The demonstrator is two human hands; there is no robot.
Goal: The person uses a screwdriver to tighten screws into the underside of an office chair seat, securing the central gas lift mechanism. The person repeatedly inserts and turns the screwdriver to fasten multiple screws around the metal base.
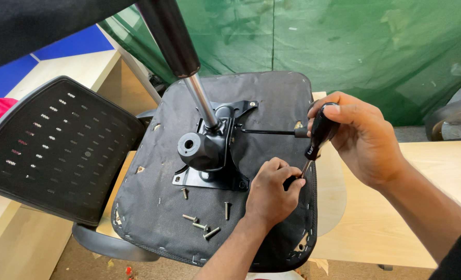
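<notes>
Mesh backrest (54,148) at left, top edge cut off. Upturned seat base (158,207) lies on the table (365,228), tilt mechanism plate (212,171) and gas cylinder (189,67) at centre. Loose bolts (202,225) sit below the plate. Left hand (272,194) pinches the screwdriver (321,132) shaft; the tip is hidden (fastener not visible). Right hand (362,137) is wrapped around the black handle.
</notes>
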